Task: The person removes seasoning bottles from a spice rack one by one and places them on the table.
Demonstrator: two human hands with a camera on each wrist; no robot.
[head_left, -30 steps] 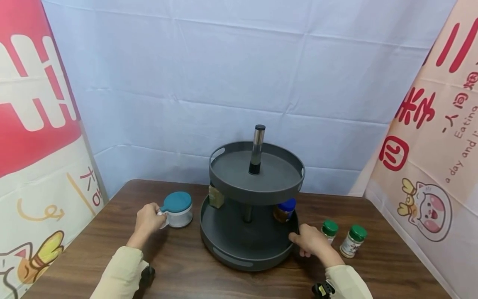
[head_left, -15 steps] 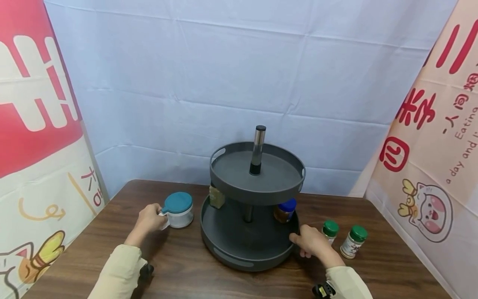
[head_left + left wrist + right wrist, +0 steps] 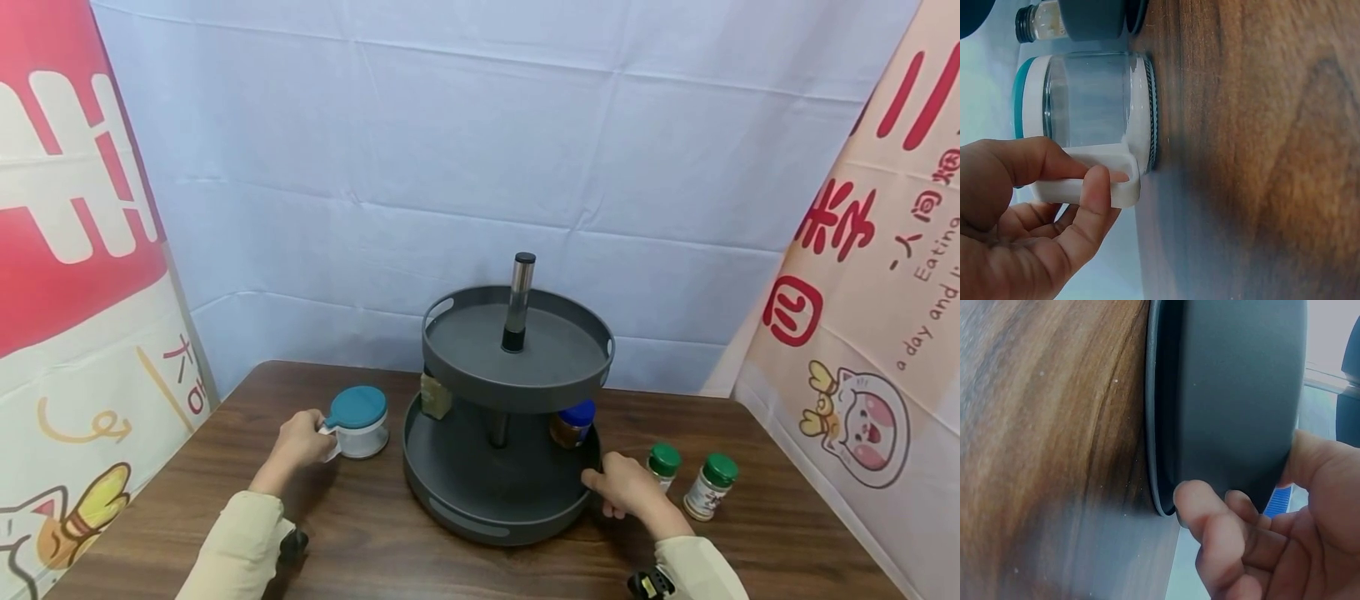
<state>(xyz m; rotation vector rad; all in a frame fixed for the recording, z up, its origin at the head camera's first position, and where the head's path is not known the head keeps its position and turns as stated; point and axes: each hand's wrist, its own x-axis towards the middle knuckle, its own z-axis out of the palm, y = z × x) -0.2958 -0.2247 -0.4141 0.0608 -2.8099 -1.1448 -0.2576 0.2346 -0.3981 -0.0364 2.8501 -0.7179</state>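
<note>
A clear seasoning jar (image 3: 1088,100) with a teal lid (image 3: 358,406) and some white content stands upright on the table, left of a dark grey two-tier turntable rack (image 3: 487,529). My left hand (image 3: 300,437) holds the jar's white handle (image 3: 1125,195), thumb and fingers around it. On the rack's right side, my right hand (image 3: 626,485) grips the lower tray's wall (image 3: 1241,394). Its thumb lies over the rim and its curled fingers touch the outside. The lower tray carries a blue-lidded jar (image 3: 572,425) and a jar with pale green content (image 3: 435,397), both partly hidden by the upper tray.
Two green-capped shakers, a nearer one (image 3: 707,487) and one partly behind my right hand (image 3: 663,461), stand on the wooden table (image 3: 360,542) at the right. A metal post (image 3: 519,292) rises from the upper tray (image 3: 555,333). Cloth hangs behind and at both sides.
</note>
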